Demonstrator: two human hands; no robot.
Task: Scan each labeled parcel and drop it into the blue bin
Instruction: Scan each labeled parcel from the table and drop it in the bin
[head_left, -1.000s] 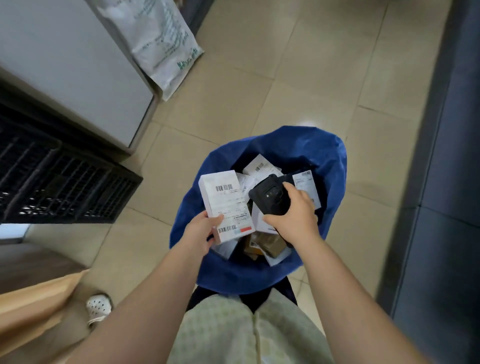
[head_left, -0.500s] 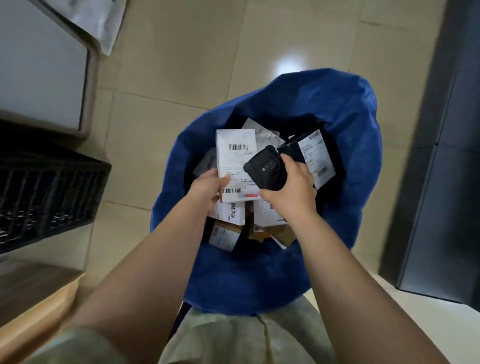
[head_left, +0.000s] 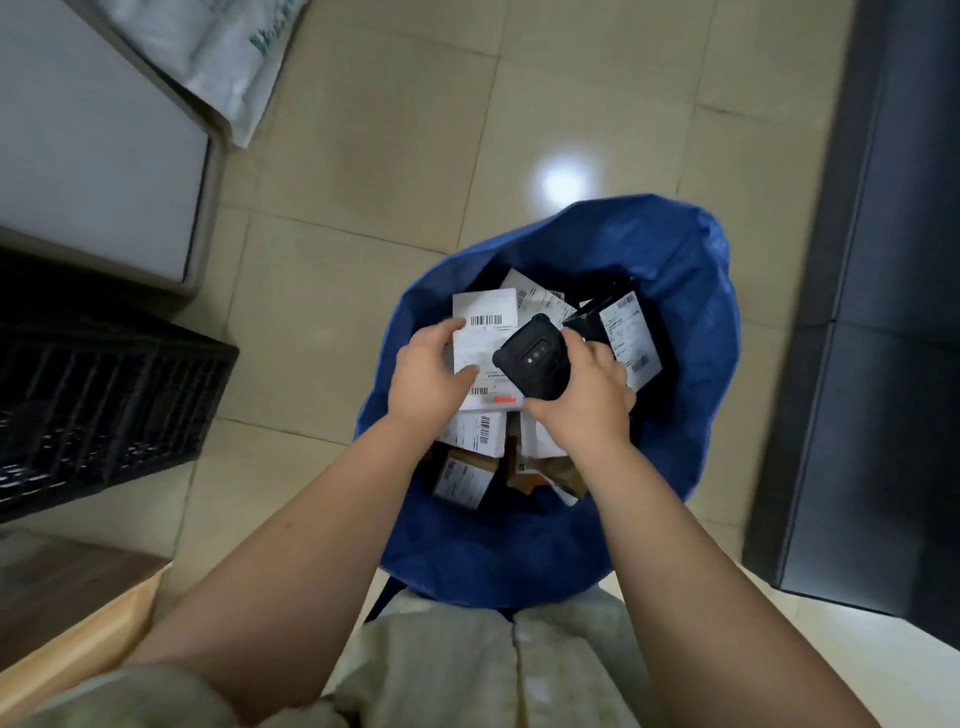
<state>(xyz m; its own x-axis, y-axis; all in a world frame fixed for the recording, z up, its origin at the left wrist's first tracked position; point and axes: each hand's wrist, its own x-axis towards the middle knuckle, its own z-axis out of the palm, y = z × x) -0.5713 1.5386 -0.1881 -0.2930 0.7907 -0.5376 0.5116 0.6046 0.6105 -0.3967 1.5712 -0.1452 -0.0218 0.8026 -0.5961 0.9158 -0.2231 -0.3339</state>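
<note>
So, looking straight down: the blue bin (head_left: 691, 322) sat on the tiled floor (head_left: 374, 171) right in front of the person, mouth wide open and loaded with parcels. Both hands were over the opening.

The right hand (head_left: 584, 402) had its fingers curled around a black scanner (head_left: 535, 364), gripping it from the near end. The scanner's back and little lens window faced up at the camera. It overlapped the right side of the white parcel (head_left: 480, 340), which sat label side up above the pile inside the bin, with barcodes showing near its top and bottom edges.

The left hand (head_left: 428, 376) was at that parcel's left edge, thumb and forefinger spread apart in a C shape and both touching the label. Honestly couldn't tell whether it was actually gripping the parcel or just resting against it. The other fingers were hidden and the shot was a bit blurry.

Also in the bin were a black parcel (head_left: 626, 332) with a white label off to the right, a small white box (head_left: 478, 434) closer in, and a brown box (head_left: 462, 475) nearest the person.

Off to the left on the floor was a black crate (head_left: 104, 405). A white cabinet (head_left: 93, 145) stood beyond it, with a white plastic bag (head_left: 223, 57) at its far corner. A dark panel (head_left: 883, 312) ran along the right side.
</note>
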